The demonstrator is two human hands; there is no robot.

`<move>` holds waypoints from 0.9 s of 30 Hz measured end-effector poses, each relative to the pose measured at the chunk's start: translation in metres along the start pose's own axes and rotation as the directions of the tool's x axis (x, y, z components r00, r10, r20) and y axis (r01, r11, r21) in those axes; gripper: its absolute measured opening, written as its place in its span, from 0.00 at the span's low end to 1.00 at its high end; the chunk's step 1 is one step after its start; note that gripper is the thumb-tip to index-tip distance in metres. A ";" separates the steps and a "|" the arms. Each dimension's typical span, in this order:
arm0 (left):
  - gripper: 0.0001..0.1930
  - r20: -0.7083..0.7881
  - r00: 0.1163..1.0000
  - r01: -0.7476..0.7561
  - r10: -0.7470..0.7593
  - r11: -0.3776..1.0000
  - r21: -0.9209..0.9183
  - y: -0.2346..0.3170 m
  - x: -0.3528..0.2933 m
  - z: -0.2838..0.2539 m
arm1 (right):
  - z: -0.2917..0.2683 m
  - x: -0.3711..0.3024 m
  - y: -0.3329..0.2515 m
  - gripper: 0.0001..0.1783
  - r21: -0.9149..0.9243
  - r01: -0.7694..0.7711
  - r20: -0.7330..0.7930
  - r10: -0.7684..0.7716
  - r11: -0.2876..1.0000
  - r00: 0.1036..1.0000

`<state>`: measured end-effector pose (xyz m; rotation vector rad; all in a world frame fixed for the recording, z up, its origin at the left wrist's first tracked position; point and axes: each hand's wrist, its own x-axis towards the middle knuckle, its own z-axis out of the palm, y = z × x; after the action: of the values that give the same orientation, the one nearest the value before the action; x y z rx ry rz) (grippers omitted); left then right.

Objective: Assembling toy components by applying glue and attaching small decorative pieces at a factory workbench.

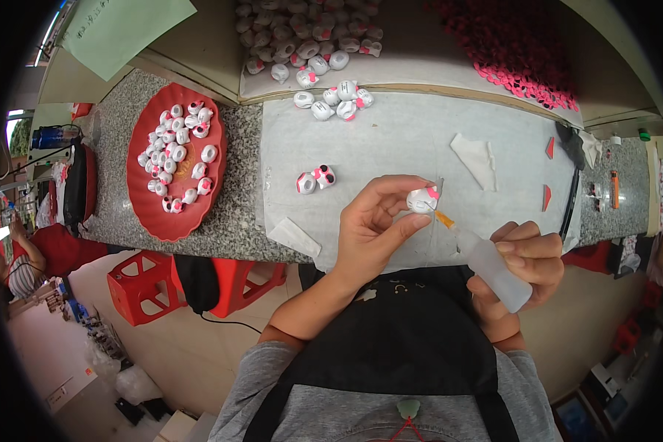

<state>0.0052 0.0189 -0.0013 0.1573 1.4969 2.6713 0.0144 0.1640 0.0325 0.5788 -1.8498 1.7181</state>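
Note:
Between the thumb and fingers of my left hand [374, 225] is a small white cat-head figurine [421, 200] with a pink bow. My right hand [527, 261] is closed around a translucent white squeeze bottle [499, 276]. The bottle's orange needle tip [445, 219] points at the figurine, close to its lower right side; I cannot tell whether it touches. Farther left on the white covering sheet [390, 140] lie two figurine heads [315, 179] with black and pink details, side by side.
A red scalloped tray [144, 214] of several white heads stands at left. Loose heads [335, 96] lie at the back below a shelf pile [302, 33], with pink pieces [523, 66] at right. Paper scraps [475, 162] lie on the sheet. Red stools [144, 287] stand below.

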 end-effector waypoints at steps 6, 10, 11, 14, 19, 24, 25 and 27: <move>0.16 0.020 0.995 -0.095 0.093 0.984 0.151 -0.001 0.001 -0.002 | 0.000 -0.001 0.002 0.21 0.016 -0.004 -0.002 0.004 1.000 1.000; 0.16 0.038 0.994 -0.112 0.106 0.973 0.201 -0.002 0.000 -0.004 | 0.000 0.005 0.001 0.21 0.009 -0.002 0.112 0.001 1.000 0.994; 0.17 0.041 0.993 -0.119 0.113 0.971 0.207 -0.001 0.000 -0.004 | 0.000 0.005 0.001 0.21 0.010 -0.006 0.120 0.005 1.000 0.993; 0.17 0.044 0.991 -0.133 0.127 0.967 0.216 -0.001 0.001 -0.004 | -0.001 0.005 0.000 0.21 0.004 -0.004 0.140 0.004 1.000 0.990; 0.16 0.019 0.992 -0.128 0.127 0.966 0.226 -0.003 0.001 -0.004 | -0.002 0.004 0.001 0.21 -0.016 -0.002 0.129 0.004 1.000 0.992; 0.17 0.005 0.995 -0.095 0.096 0.980 0.172 -0.001 0.002 -0.002 | -0.004 0.006 0.003 0.20 -0.032 0.002 0.083 0.001 0.999 0.997; 0.17 0.009 0.995 -0.097 0.097 0.981 0.168 0.000 0.001 -0.002 | -0.004 0.007 0.003 0.20 -0.037 0.005 0.082 -0.002 0.999 0.997; 0.18 -0.035 0.998 -0.039 0.045 0.987 0.158 0.001 0.003 -0.002 | -0.008 0.011 0.006 0.20 0.046 -0.066 -0.015 0.067 0.997 0.998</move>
<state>0.0022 0.0167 -0.0013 0.1492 1.7347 2.6005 0.0034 0.1735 0.0355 0.5243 -1.8413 1.8070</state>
